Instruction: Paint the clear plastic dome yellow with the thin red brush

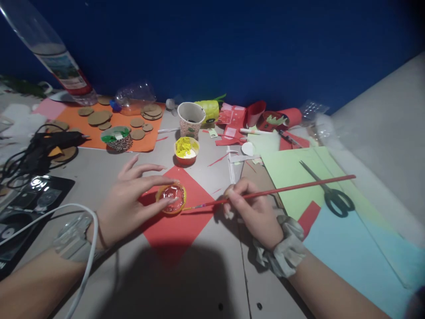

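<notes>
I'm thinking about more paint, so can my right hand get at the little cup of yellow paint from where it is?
Probably yes: your right hand holds the brush, and only thin paper scraps seem to lie between it and the open cup of yellow paint.

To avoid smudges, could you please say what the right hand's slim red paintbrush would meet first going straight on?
Probably the yellow-rimmed round clear plastic piece; depth leaves actual contact unclear.

Room opens over the near table (199,288); ahead, the paint cup (186,161) and taller paper cup (190,130) block the way, and the paintbrush (285,189) bars the right.
</notes>
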`<state>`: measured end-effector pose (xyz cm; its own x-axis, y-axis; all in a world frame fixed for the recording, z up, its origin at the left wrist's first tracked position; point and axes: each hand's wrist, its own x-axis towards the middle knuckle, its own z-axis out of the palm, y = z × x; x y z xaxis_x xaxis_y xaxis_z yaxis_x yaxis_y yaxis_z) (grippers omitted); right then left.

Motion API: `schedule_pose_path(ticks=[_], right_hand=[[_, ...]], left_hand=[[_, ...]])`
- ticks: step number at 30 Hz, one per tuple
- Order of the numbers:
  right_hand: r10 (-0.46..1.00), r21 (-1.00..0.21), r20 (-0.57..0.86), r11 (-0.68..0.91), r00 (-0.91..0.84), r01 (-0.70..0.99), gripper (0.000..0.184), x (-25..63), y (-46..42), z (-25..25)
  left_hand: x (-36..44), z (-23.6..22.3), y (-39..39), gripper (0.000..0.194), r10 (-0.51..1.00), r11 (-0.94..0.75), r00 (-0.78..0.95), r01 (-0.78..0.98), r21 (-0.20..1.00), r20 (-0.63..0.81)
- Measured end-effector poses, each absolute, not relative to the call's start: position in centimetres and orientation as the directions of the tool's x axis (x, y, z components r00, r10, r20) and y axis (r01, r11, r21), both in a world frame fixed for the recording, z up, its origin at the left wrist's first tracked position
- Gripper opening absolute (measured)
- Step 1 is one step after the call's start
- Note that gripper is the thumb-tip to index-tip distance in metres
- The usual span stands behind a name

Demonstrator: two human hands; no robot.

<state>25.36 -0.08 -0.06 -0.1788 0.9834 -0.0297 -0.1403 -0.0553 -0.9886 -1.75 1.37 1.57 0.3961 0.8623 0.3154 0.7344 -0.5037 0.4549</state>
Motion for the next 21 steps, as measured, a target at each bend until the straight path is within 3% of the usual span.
schedule_pose_path(ticks=[6,10,13,17,21], right_hand=[[0.99,-0.986,-0.02,-0.043,-0.142,-0.164,0.029,25.07,0.01,-0.11],[0.977,-0.986,-0.01,-0.045,-0.213,-0.161,0.027,25.15,-0.09,-0.28],[0.988,-0.98,-0.032,-0.06,-0.15,-0.188,0.029,25.14,-0.15,-0.29],[0.97,-0.973,-0.033,-0.087,-0.242,-0.214,0.028,25.07,-0.06,-0.3],[0.993,-0.974,-0.022,-0.048,-0.117,-0.222,0.025,25.13,0.04,-0.43]], left_hand=[[-1.57,1.6,0.96,0.025,0.864,-0.498,0.395,0.762,0.414,0.314],[-1.42,1.61,0.95,0.025,0.863,-0.499,0.387,0.753,0.429,0.325],[-1.46,1.56,0.96,0.025,0.869,-0.488,0.375,0.754,0.44,0.321],[-1.54,1.43,0.94,0.025,0.867,-0.491,0.381,0.757,0.431,0.32],[-1.56,1.34,0.86,0.027,0.865,-0.493,0.383,0.771,0.404,0.323]])
